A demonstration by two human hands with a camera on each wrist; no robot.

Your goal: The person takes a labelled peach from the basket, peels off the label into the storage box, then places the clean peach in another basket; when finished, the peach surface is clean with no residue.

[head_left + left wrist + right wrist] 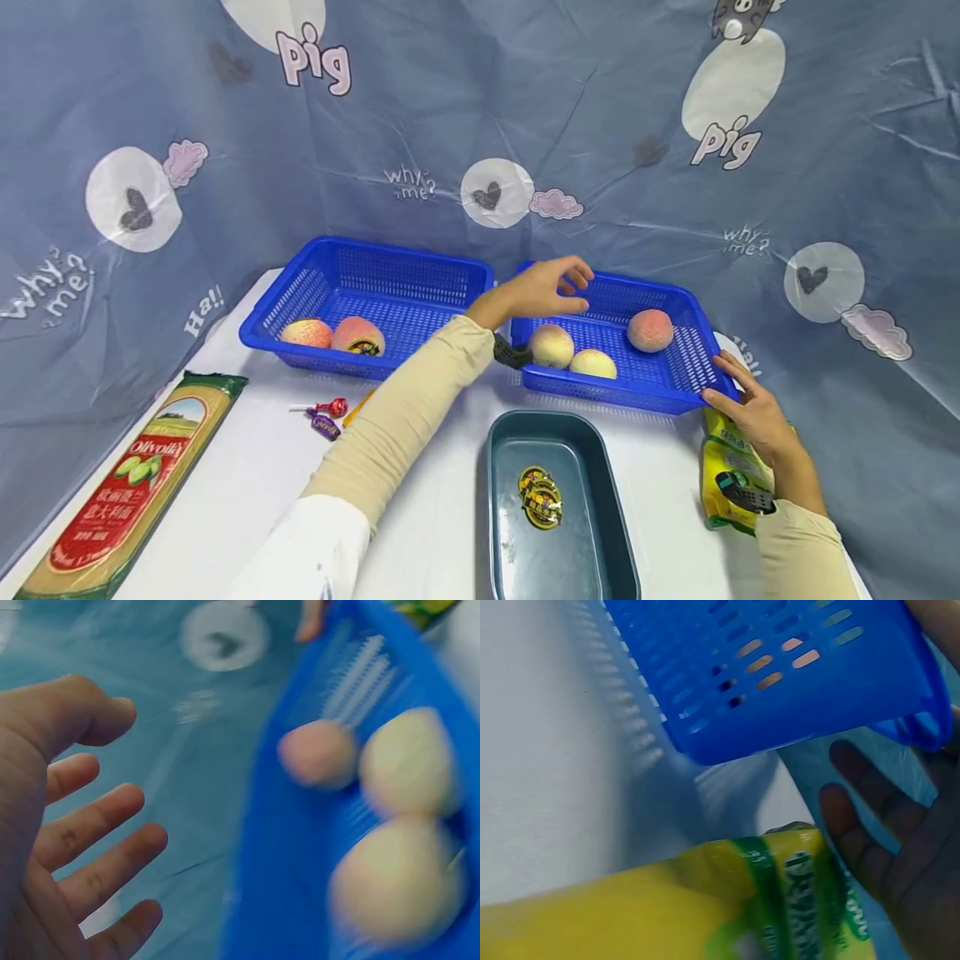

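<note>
My left hand [546,292] hovers over the left end of the right-hand blue basket [678,400], fingers loosely bent and nothing in them; in the left wrist view they are spread apart. At the basket's right end my right hand [768,425] holds the front corner, thumb over the near rim and fingertips on the end rim. Two of its fingers [862,832] stick out below the rim. Inside this basket lie a pink peach [650,331] at the right and two paler peaches, one [551,346] further left and one [593,364] by the front wall.
Another blue basket [420,258] to the left holds two peaches. A dark green tray [495,500] with round stickers stands in front. A yellow bag [731,467] lies below my right hand. A lollipop [337,407], purple candy [325,427] and pasta pack [127,492] lie leftward.
</note>
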